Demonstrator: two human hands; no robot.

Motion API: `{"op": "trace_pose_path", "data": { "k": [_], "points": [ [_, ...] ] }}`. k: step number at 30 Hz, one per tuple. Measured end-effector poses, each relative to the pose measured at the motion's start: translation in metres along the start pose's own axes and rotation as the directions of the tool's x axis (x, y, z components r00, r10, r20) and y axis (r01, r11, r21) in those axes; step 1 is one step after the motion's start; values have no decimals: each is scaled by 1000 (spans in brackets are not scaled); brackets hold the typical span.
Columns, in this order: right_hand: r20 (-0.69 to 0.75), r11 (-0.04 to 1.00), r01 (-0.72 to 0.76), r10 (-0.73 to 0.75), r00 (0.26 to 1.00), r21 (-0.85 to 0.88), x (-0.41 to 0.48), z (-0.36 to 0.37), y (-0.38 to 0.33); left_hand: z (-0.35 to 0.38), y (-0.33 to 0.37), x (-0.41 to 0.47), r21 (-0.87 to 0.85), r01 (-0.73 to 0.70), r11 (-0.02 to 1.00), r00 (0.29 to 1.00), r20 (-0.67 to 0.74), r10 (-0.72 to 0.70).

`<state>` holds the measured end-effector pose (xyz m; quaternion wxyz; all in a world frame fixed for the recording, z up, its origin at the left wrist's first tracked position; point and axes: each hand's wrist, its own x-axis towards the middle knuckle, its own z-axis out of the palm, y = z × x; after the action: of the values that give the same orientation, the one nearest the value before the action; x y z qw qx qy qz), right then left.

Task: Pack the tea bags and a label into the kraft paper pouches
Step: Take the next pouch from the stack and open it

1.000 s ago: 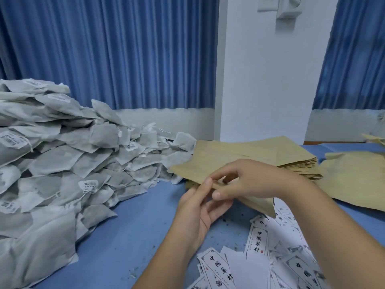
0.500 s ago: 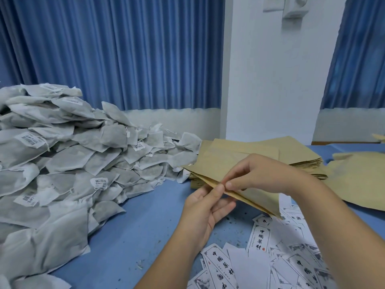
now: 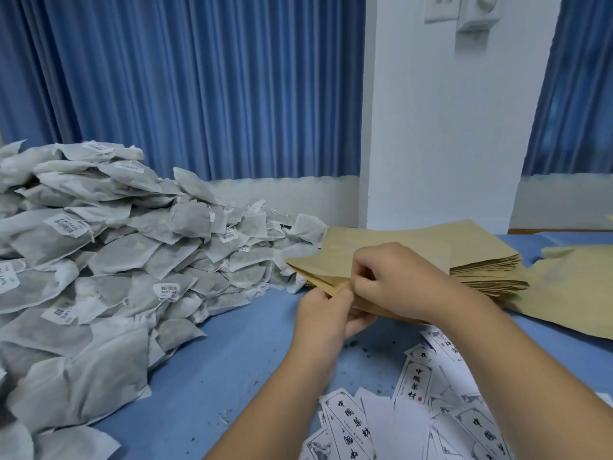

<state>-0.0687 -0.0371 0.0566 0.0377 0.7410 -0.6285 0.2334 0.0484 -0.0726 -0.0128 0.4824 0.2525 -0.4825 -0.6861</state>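
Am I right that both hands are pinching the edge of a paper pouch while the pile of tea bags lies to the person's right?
Not quite: the head view shows the pile of tea bags on the person's left. The left hand and right hand do pinch the paper pouch at its edge.

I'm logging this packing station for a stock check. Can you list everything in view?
Tea bags: many, grey-white, heaped on the left.
Held pouch: one, tan kraft, centre, pinched by both hands.
Pouch stack: one stack, tan, behind the hands.
Loose kraft pouches: count unclear, tan, far right.
Labels: many, white with black print, scattered bottom right.
Table: one, blue, speckled with crumbs.
Curtains: two, blue, at the back.
Pillar: one, white, between the curtains.
Wall switches: white, top of the pillar.
Left hand: fingers pinch the pouch's edge from below.
Right hand: fingers pinch it from above.
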Motion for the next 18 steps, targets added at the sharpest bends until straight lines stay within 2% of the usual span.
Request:
{"op": "trace_pose_path", "data": {
  "k": [3, 7, 12, 15, 18],
  "points": [
    [-49, 991, -63, 69, 996, 116, 0, 1, 5, 0, 2, 0, -52, 2, 999, 1000, 24, -1],
    [-39, 971, -94, 105, 994, 219, 1, 3, 10, -3, 2, -2, -174, 14, 985, 999, 42, -7],
    [-132, 918, -119, 180, 975, 377, 1, -2, 22, 2, -3, -5, -236, 48, 970, 998, -23, -55],
    [-140, 947, -54, 103, 985, 316, 0, -4, 12, 8, -1, -2, -177, 33, 984, 996, -75, -46],
    [-65, 994, 40, -33, 997, 106, -1, 0, -8, 12, 2, 0, -64, 64, 996, 985, -159, -74]
  ]
}}
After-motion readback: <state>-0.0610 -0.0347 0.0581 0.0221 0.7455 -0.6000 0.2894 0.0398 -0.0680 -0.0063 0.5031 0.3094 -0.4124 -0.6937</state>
